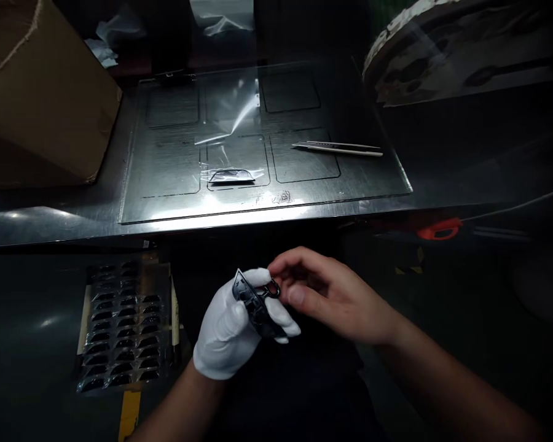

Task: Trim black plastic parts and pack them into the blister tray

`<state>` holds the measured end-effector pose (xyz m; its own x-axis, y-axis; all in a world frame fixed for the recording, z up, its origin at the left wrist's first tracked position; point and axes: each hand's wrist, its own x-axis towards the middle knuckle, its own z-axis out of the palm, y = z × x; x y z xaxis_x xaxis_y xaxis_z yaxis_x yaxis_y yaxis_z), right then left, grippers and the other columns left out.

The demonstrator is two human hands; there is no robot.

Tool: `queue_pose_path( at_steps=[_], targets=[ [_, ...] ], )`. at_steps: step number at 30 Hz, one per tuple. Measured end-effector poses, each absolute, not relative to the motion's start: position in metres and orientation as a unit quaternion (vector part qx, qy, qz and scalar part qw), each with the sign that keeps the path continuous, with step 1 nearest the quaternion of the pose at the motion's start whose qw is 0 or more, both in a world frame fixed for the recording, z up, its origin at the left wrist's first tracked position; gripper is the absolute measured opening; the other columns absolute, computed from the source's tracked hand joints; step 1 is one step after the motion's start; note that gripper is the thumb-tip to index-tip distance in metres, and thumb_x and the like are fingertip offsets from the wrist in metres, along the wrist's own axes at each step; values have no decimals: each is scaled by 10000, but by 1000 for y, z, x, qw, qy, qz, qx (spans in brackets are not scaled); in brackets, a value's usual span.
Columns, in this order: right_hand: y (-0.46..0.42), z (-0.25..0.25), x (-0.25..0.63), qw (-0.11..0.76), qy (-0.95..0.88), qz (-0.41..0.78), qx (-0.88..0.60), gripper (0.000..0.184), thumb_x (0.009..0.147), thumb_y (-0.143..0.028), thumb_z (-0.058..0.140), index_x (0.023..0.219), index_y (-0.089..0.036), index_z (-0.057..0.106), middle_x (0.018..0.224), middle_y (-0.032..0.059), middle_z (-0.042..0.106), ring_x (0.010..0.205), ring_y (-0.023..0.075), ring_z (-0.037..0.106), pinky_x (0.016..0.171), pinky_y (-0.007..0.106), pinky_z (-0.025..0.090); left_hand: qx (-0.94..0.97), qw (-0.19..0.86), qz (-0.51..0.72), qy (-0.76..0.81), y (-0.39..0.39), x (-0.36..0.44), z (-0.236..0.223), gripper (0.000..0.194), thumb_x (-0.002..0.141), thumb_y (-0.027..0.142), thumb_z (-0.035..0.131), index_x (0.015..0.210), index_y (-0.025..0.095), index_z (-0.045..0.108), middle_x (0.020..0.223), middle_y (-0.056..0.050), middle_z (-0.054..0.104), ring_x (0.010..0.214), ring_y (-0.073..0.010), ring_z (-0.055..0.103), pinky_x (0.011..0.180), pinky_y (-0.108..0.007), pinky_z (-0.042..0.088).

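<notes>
My left hand point(228, 328), in a white glove, is closed around a small black plastic part point(254, 302) held below the table edge. My bare right hand point(332, 294) pinches a small dark ring-shaped piece point(273, 288) at the top of that part, thumb and forefinger together. Both hands meet in the lower middle of the view. On the metal work plate point(175, 184) above lies a clear plastic bag with another dark part point(231, 176) inside it.
A blister tray point(122, 328) of several black parts sits low at the left. Tweezers point(338, 148) lie on the plate's right side. A cardboard box point(41, 92) stands at the far left, an orange-handled tool point(440, 229) at the right edge.
</notes>
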<state>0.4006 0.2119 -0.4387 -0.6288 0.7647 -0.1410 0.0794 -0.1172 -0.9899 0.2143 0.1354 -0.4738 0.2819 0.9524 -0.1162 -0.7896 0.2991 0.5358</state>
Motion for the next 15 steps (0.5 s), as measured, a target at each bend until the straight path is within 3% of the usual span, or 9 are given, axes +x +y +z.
queue_pose_path(
  at_steps=[3, 6, 8, 10, 13, 15],
  targets=[
    [218, -437, 393, 202, -520, 747, -362, 267, 910, -413, 765, 997, -167, 708, 811, -3, 654, 708, 103, 595, 622, 204, 498, 208, 780, 541, 236, 134, 209, -475, 435, 924, 373, 767, 1333, 257, 677, 995, -70, 825, 891, -237, 797, 761, -327, 646],
    [225, -438, 390, 159, -489, 782, -352, 287, 871, -406, 806, 973, -152, 718, 786, -13, 643, 686, 90, 563, 605, 197, 455, 214, 793, 494, 284, 133, 201, -475, 550, 828, 357, 868, 1329, 234, 676, 997, -92, 821, 911, -282, 795, 886, -461, 631],
    [226, -437, 389, 126, -507, 780, -344, 280, 906, -419, 764, 986, -155, 716, 796, -5, 663, 690, 97, 579, 614, 206, 459, 222, 793, 472, 314, 133, 195, -473, 563, 788, 341, 902, 1297, 212, 697, 973, -96, 820, 902, -292, 794, 928, -484, 610],
    [223, -435, 388, 134, -595, 710, -351, 239, 946, -402, 713, 979, -165, 711, 801, 1, 675, 686, 103, 593, 614, 215, 460, 250, 762, 467, 372, 133, 190, -471, 488, 783, 284, 906, 1237, 221, 741, 985, -77, 822, 933, -271, 789, 938, -415, 601],
    [215, -432, 382, 214, -789, 466, -339, 167, 983, -310, 647, 948, -158, 705, 787, 18, 665, 672, 116, 578, 610, 248, 429, 311, 659, 458, 509, 133, 185, -471, 388, 762, 212, 911, 1133, 243, 802, 1045, -44, 819, 980, -234, 768, 904, -303, 589],
    [213, -434, 376, 239, -857, 338, -308, 161, 998, -263, 607, 937, -147, 700, 785, 38, 664, 693, 135, 576, 635, 279, 420, 316, 615, 455, 561, 132, 183, -474, 399, 743, 222, 923, 1124, 253, 812, 1079, -34, 816, 980, -227, 758, 885, -286, 590]
  ],
)
